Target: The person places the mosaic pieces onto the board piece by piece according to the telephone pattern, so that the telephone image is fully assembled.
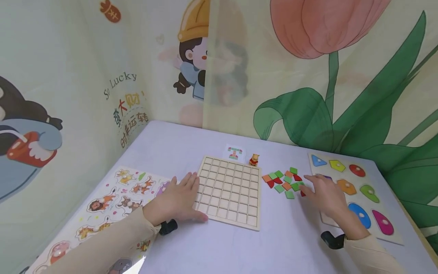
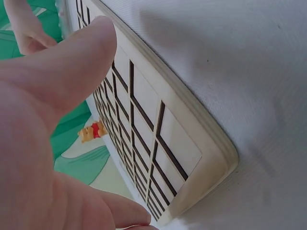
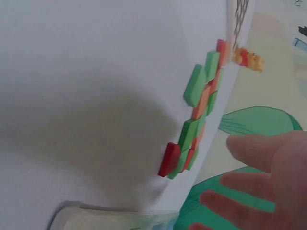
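Note:
A pale wooden grid board (image 1: 251, 227) lies on the table in front of me. My left hand (image 1: 178, 201) rests at its left edge with fingers extended; in the left wrist view the thumb (image 2: 91, 45) reaches across the rim. To the board's right, green, orange and red flat tiles (image 1: 289, 195) lie in a loose cluster. Beside their right side is my right hand (image 1: 326, 194), fingers spread and holding nothing. In the right wrist view a red tile (image 3: 169, 159) sits at the cluster's near end.
Behind the grid board are a pattern card (image 1: 235, 152) and a small bear figurine (image 1: 254, 160). An animal puzzle board (image 1: 116, 190) lies at the left, a knobbed shape puzzle (image 1: 337, 176) at the right. A printed curtain (image 1: 232, 114) hangs behind the table.

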Demonstrator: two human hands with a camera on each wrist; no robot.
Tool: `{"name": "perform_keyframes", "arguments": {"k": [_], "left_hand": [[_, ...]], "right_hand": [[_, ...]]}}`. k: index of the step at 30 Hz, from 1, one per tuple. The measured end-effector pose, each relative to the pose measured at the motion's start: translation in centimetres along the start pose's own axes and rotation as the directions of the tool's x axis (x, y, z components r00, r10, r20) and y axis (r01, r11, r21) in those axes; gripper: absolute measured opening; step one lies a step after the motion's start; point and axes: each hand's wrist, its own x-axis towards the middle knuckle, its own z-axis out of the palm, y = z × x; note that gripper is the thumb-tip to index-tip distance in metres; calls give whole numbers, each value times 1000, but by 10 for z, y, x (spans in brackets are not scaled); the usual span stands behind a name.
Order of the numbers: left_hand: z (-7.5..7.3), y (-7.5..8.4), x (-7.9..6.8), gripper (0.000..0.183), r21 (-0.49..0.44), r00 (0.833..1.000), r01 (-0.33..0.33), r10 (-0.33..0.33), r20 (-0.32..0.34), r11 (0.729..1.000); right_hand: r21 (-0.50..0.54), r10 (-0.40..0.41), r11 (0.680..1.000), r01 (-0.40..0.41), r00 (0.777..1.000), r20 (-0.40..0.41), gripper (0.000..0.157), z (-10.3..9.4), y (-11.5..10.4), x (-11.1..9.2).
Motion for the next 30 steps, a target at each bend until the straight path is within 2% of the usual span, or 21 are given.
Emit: {"name": "perform_keyframes", "arguments": {"k": [4,15,30], "left_hand": [[-1,0,1,123,16,1000,-5,5,9,1000],[-1,4,6,120,43,999,-13,12,30,999],[5,5,11,118,65,999,-15,12,38,998]], "right_hand": [[-28,15,1000,-14,998,55,51,4,7,10],[-51,40,998,-35,994,103,33,13,11,25],[-34,71,997,-66,980,187,34,10,8,33]]}}
